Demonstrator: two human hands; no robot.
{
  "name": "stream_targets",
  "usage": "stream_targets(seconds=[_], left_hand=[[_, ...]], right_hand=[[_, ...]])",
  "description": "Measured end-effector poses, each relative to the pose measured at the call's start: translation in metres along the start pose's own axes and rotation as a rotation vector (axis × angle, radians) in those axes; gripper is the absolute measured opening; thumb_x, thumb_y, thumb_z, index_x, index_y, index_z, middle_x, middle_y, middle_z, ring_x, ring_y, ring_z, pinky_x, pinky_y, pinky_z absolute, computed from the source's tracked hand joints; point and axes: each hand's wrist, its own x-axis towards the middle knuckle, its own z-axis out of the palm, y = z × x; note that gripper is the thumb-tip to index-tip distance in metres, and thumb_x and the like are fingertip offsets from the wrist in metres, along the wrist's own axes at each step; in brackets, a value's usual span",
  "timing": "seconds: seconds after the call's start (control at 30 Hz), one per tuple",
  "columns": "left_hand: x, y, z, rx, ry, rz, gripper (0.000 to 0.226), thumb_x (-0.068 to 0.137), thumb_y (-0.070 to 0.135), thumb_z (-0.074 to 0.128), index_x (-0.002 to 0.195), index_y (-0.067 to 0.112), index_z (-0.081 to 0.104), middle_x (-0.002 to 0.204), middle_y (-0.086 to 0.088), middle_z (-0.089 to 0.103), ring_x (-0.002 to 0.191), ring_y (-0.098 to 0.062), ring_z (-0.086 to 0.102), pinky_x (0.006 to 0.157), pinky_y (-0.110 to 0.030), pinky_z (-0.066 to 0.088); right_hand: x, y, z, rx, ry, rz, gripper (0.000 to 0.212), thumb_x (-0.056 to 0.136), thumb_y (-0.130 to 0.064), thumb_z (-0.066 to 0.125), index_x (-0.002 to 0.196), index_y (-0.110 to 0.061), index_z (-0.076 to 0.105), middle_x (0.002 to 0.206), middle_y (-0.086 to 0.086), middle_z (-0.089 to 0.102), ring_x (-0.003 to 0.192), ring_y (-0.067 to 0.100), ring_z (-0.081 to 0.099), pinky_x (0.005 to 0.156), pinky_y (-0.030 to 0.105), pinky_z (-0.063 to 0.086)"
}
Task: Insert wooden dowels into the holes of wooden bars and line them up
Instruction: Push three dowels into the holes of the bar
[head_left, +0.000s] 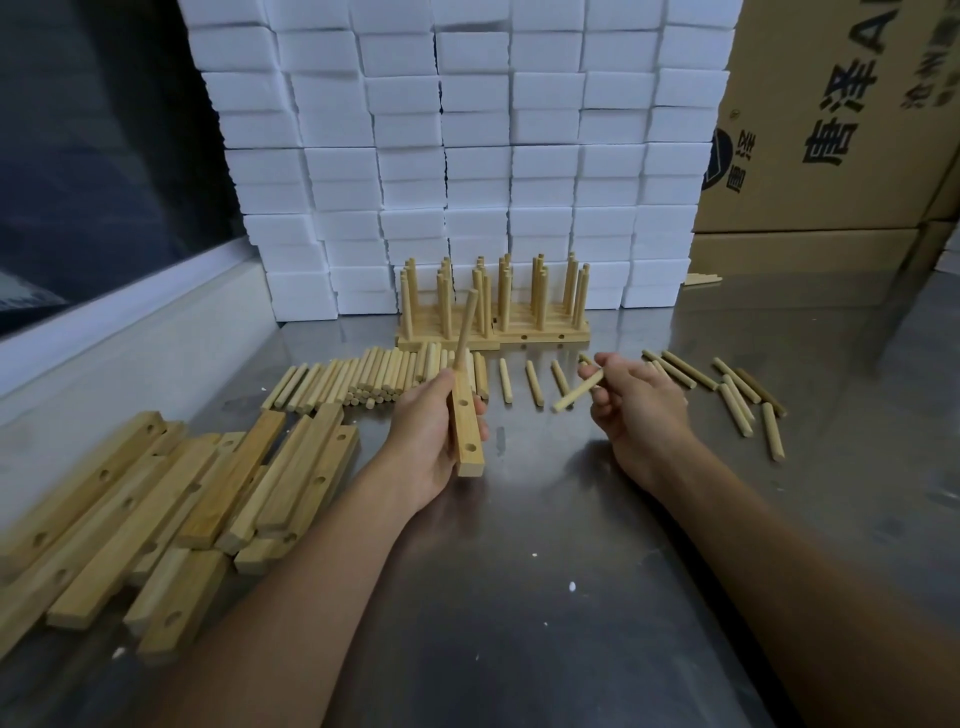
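Two hands (431, 441); two cardboard boxes (831, 130) (stacked).

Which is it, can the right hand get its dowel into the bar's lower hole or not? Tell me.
Probably yes: the right hand pinches a dowel beside the bar, and its lower hole faces up, uncovered.

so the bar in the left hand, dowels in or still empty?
Partly filled: one dowel stands in the bar; two visible holes empty.

Illumination was dim and even, coming from overhead. The steel table (597, 571) showed soft glare patches at lower centre and upper right. Shadows were faint. Wide-angle distortion bowed the frame edges. The lower corners appeared dark and soft.
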Motion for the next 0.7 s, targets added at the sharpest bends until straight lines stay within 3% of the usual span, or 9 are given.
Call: stream_targets(seconds=[0.1,0.27,0.47,0.6,0.7], left_hand=[[0.0,0.0,0.001,0.001,-0.002,0.001,0.028,0.105,0.026,0.044,0.107,0.002,0.059,0.063,-0.009,0.057,0.042,-0.018,0.05,0.039,-0.025,0.044],[-0.001,0.001,0.001,-0.02,0.0,-0.005,0.027,0.105,0.025,0.045,0.105,0.002,0.059,0.062,-0.009,0.057,0.043,-0.017,0.051,0.04,-0.024,0.046],[-0.002,0.001,0.0,-0.02,-0.001,-0.01,0.028,0.105,0.027,0.044,0.108,0.003,0.058,0.062,-0.008,0.058,0.043,-0.017,0.052,0.041,-0.025,0.046],[-0.003,0.001,0.001,-0.028,0.016,-0.019,0.027,0.106,0.026,0.044,0.108,0.005,0.059,0.062,-0.007,0.055,0.043,-0.015,0.047,0.037,-0.023,0.042],[-0.004,0.002,0.002,-0.01,0.026,-0.027,0.026,0.105,0.028,0.043,0.106,0.006,0.058,0.064,-0.006,0.051,0.042,-0.013,0.041,0.033,-0.02,0.034]], right_hand=[[0.0,-0.002,-0.002,0.061,-0.062,0.023,0.019,0.099,-0.014,0.057,0.098,0.002,0.068,0.083,0.01,0.074,0.056,0.007,0.061,0.053,0.016,0.052],[-0.001,-0.005,-0.004,0.199,-0.048,0.071,0.016,0.092,-0.013,0.067,0.103,-0.001,0.068,0.1,0.017,0.076,0.085,0.017,0.075,0.064,0.021,0.059],[-0.004,-0.007,-0.001,0.255,-0.022,0.109,0.01,0.092,0.004,0.061,0.094,0.004,0.071,0.094,0.017,0.076,0.085,0.019,0.076,0.068,0.022,0.06],[-0.007,-0.007,0.003,0.213,-0.048,0.126,0.031,0.098,-0.013,0.061,0.072,-0.011,0.079,0.091,0.009,0.076,0.075,0.011,0.073,0.061,0.02,0.057],[-0.016,0.0,0.02,0.19,-0.129,0.126,0.015,0.101,-0.019,0.055,0.097,-0.01,0.066,0.094,0.009,0.077,0.077,0.013,0.074,0.06,0.022,0.057]])
